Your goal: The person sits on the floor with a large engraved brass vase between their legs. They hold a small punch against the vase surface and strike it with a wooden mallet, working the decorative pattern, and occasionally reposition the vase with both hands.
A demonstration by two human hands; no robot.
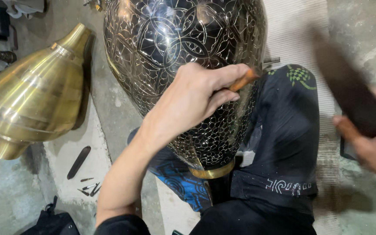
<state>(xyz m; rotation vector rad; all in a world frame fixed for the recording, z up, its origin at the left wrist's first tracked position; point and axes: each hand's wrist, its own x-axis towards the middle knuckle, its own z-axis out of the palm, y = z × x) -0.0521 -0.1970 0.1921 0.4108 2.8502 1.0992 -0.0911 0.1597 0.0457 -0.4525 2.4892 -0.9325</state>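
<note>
- Large engraved metal vase (183, 48): lying across the lap, dark surface cut with bright circles and petals, brass neck ring (212, 172) nearest the body
- Long axis: running away from the body, narrow neck pointing toward the lap, wide belly leaning up and away toward the top of the view
- Left hand (192, 102): resting on the vase belly, fingers clenched around a small chisel (243, 80) with an orange-brown shaft, tip pressing against the engraved surface
- Right hand (373, 146): raised off to the right, well apart from the vase, grasping a dark wooden mallet (349, 93), blurred with motion
- Dark trousers (279, 143): knee propping the vase from the right side, blue patterned cloth showing beneath the neck
- Plain brass cone-shaped vessel (33, 98): lying on its side on the concrete floor (5, 196) to the left, well apart from the work
- Small loose tools (85, 185): lying on the floor near the left elbow, kind too small to tell
- Risk, as judged: mallet landing off-centre, sending the chisel skidding over the curved belly and scratching the finished pattern
- Risk, as judged: blow missing the chisel head and catching the left fingers, sitting close beneath it
- Risk, as judged: round vase rolling off the lap under a blow, being held only by knee and resting hand
</note>
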